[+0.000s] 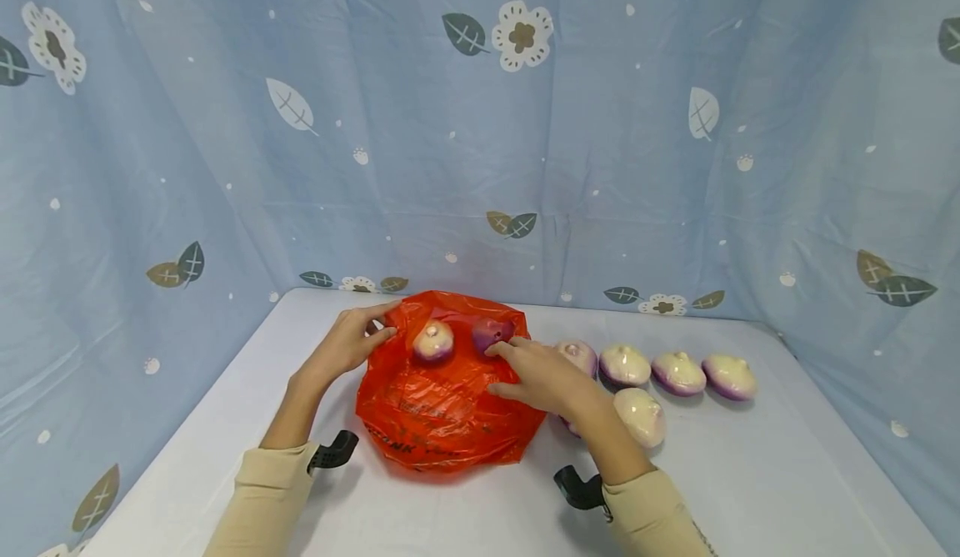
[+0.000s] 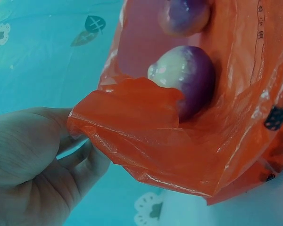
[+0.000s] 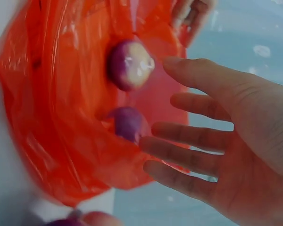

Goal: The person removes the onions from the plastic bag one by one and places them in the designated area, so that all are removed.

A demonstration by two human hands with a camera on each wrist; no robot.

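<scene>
A red plastic bag (image 1: 442, 428) lies on the table with its mouth spread wide. Inside are a cream-and-purple onion (image 1: 433, 343) on the left and a darker purple onion (image 1: 489, 334) on the right. My left hand (image 1: 345, 342) pinches the bag's far left edge between thumb and fingers, as the left wrist view (image 2: 42, 155) also shows. Over the right side of the mouth, my right hand (image 1: 551, 378) has its fingers extended and spread, with fingertips close to the darker onion. In the right wrist view, nothing sits in the right palm (image 3: 254, 174).
Several more onions stand right of the bag: a back row including one onion (image 1: 625, 365) and another at its end (image 1: 730, 376), plus a nearer onion (image 1: 640, 417). One is mostly hidden behind my right wrist. A blue patterned curtain (image 1: 480, 123) surrounds the white table (image 1: 750, 474).
</scene>
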